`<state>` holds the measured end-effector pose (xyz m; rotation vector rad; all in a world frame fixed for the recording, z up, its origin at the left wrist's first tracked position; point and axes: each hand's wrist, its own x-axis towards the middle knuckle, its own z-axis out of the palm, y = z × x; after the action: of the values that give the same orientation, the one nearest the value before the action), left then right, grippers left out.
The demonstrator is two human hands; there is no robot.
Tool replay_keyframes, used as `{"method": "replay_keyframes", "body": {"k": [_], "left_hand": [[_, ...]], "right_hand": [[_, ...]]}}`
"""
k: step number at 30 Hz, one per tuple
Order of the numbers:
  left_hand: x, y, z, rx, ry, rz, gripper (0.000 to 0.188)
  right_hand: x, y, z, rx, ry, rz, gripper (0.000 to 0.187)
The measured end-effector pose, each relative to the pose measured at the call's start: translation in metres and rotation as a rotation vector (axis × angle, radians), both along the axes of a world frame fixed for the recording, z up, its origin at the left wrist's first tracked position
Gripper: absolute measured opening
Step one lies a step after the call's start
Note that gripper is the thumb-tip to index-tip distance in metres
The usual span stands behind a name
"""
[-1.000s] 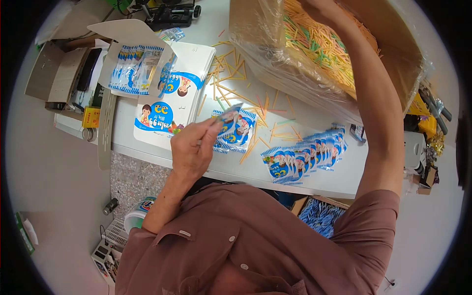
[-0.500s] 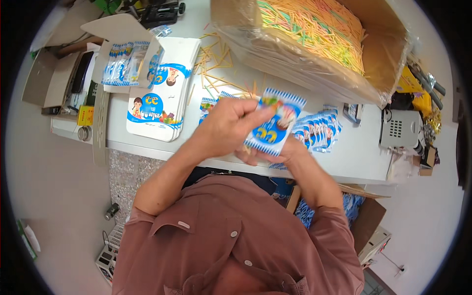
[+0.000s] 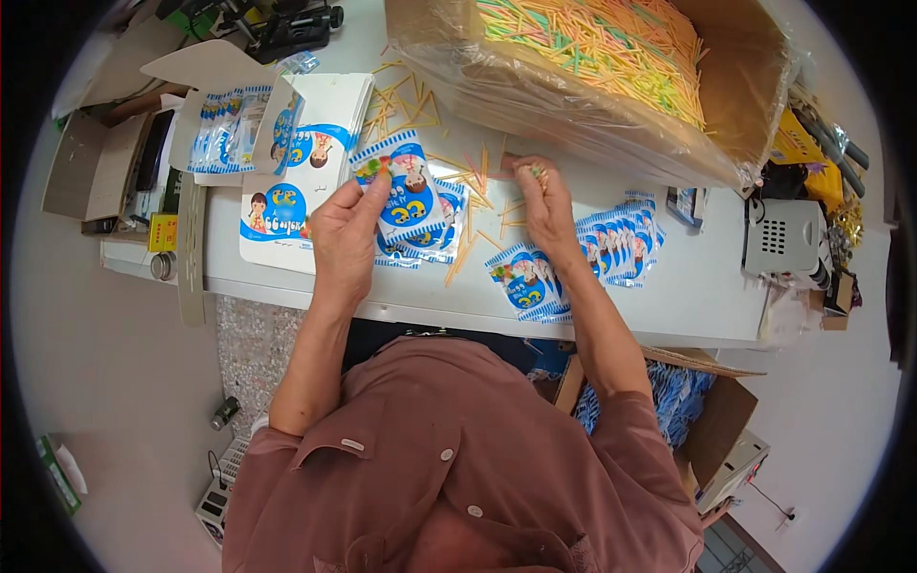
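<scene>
In my left hand (image 3: 342,234) I pinch a small blue and white packet (image 3: 409,202) between thumb and fingers, its printed side up. It hangs over a loose pile of like packets (image 3: 453,222) on the table. My right hand (image 3: 548,218) is closed round a small bunch of thin coloured sticks (image 3: 538,174), whose ends show at the top of the fist. Just below that hand, more packets lie overlapped in a fanned row (image 3: 616,246) that reaches to the right. Loose sticks (image 3: 466,260) lie between my two hands.
A large plastic-lined carton (image 3: 573,119) of coloured sticks stands at the far side. On the left are a stack of flat printed cartons (image 3: 320,191) and an open box of packets (image 3: 181,134). A grey device (image 3: 778,244) sits at the right. Below the table edge is another carton (image 3: 721,420).
My hands have parted. The left one has moved left with the packet, while the right has come out from behind it and moved away from me, its bunch of sticks now visible.
</scene>
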<state>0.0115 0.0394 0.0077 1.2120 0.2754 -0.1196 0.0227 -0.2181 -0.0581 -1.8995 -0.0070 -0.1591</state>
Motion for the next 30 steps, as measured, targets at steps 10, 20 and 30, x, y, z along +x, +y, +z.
{"method": "replay_keyframes", "body": {"k": [10,20,30], "left_hand": [[-0.004,0.002,-0.006,-0.004,0.014,-0.072,0.022],[-0.007,-0.009,-0.007,-0.120,0.091,-0.101,0.023],[-0.013,-0.005,-0.011,-0.143,0.077,-0.110,0.023]], "right_hand": [[0.002,-0.002,0.000,0.055,0.002,0.008,0.024],[0.003,0.009,0.031,-0.241,0.048,0.062,0.023],[0.001,0.009,0.023,0.304,0.114,-0.016,0.023]]}}
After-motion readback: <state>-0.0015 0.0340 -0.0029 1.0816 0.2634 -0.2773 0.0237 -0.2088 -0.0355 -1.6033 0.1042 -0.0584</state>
